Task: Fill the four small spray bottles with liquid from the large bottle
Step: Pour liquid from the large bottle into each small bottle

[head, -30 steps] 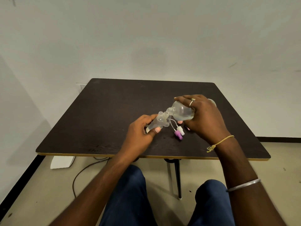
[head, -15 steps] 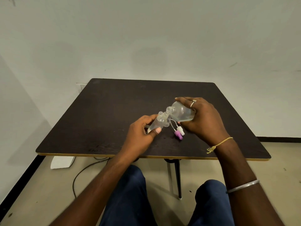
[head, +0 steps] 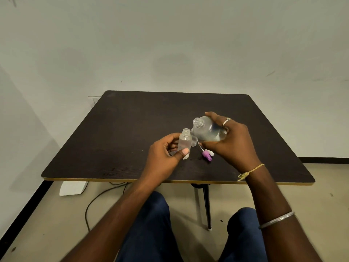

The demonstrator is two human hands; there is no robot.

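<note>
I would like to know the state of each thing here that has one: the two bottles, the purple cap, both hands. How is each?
small spray bottle: uncapped, about upright; fill level unclear.
large bottle: uncapped, tilted, mouth apart from the small one's, some liquid inside.
purple spray cap: off, lying on the table.
left hand: grips the small spray bottle.
right hand: grips the large bottle.

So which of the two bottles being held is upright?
The small bottle in the left hand, nearly upright with its neck pointing up. The large bottle in the right hand is tilted over to the left.
</note>
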